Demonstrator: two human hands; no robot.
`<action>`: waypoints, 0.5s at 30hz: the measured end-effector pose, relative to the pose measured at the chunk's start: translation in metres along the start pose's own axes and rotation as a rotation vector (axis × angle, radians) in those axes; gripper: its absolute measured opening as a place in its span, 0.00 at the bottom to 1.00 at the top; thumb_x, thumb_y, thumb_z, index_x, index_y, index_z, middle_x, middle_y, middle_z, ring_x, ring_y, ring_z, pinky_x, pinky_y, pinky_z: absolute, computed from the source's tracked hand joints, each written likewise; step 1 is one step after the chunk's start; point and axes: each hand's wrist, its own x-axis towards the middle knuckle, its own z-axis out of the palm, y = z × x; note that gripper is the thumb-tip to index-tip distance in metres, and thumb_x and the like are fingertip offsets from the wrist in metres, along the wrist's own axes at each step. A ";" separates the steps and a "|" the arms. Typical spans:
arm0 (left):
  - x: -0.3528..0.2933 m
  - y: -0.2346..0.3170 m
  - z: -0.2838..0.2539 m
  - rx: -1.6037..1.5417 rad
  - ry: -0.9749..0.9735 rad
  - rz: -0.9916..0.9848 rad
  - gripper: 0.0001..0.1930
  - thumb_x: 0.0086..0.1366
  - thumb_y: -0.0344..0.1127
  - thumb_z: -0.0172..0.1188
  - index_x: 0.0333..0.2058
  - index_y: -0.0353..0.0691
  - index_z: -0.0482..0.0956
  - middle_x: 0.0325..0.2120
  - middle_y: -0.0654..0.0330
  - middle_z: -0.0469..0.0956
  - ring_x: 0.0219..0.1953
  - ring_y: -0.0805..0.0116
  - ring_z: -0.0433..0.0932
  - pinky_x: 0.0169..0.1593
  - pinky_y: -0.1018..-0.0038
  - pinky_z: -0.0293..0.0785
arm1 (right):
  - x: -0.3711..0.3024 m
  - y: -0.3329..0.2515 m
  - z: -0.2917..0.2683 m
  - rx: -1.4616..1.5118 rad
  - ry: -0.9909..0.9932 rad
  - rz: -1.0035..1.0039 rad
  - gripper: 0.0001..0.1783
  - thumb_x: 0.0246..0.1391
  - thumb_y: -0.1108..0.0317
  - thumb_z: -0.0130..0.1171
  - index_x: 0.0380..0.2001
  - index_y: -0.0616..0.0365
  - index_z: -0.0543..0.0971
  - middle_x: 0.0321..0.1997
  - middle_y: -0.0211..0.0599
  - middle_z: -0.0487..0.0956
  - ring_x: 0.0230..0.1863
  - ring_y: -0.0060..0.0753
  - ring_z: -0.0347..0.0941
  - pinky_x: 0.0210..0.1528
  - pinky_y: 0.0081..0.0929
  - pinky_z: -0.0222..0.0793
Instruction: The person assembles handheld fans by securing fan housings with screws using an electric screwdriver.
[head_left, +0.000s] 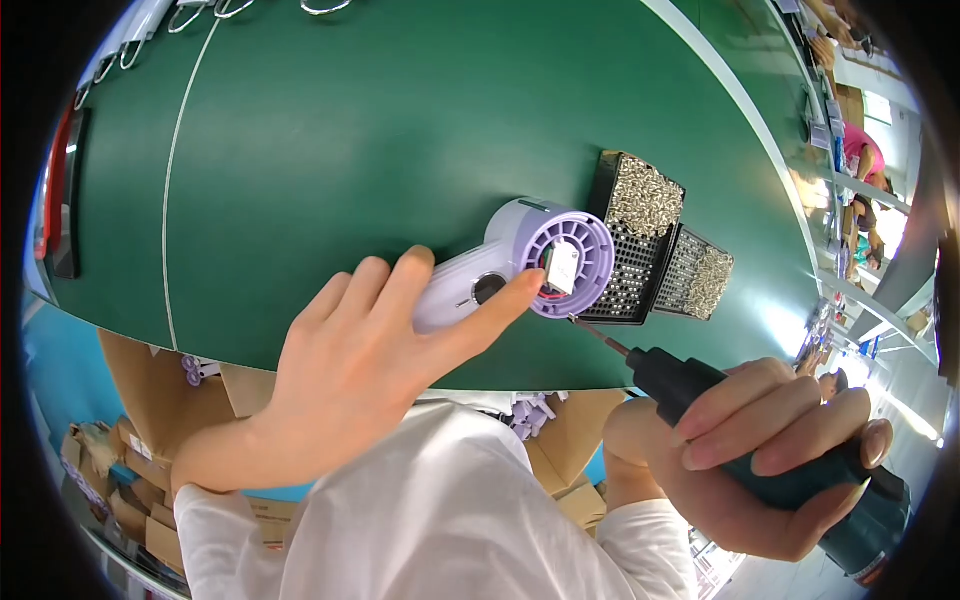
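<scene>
A lavender handheld fan body (460, 290) with a round ribbed head lies on the green table. My left hand (370, 340) is closed round its handle, the index finger pressed to a white rectangular part (562, 268) inside the head. Red wire shows beside that part. In my right hand (770, 440) is a dark electric screwdriver (690, 385), gripped round its body. Its thin bit points up and left, with the tip close to the lower rim of the fan head; whether it touches, I cannot tell.
Two black screw trays (628, 275) with heaps of small screws stand right behind the fan head. Cardboard boxes (175, 400) with lavender parts sit below the table's near edge. A red and black object (65, 195) lies at the far left. Other people (865, 155) work at the far right.
</scene>
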 end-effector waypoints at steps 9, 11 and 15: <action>-0.002 -0.003 0.006 0.032 0.056 0.033 0.36 0.45 0.25 0.56 0.55 0.63 0.73 0.33 0.57 0.68 0.24 0.67 0.64 0.27 0.76 0.65 | -0.007 0.006 0.013 0.012 0.096 0.025 0.17 0.58 0.59 0.45 0.41 0.64 0.64 0.21 0.36 0.62 0.07 0.27 0.56 0.08 0.26 0.57; -0.001 -0.004 0.007 0.056 0.086 0.053 0.35 0.45 0.26 0.56 0.55 0.63 0.73 0.32 0.58 0.68 0.23 0.68 0.62 0.26 0.77 0.63 | -0.007 0.008 0.013 -0.021 0.070 0.050 0.16 0.59 0.59 0.44 0.41 0.63 0.64 0.21 0.36 0.62 0.07 0.27 0.56 0.08 0.26 0.57; -0.002 -0.004 0.006 0.048 0.094 0.041 0.35 0.45 0.27 0.56 0.55 0.64 0.73 0.32 0.59 0.67 0.23 0.69 0.62 0.26 0.78 0.63 | -0.014 0.013 0.016 -0.166 -0.033 0.114 0.16 0.59 0.60 0.43 0.43 0.60 0.64 0.21 0.37 0.64 0.07 0.31 0.58 0.08 0.29 0.59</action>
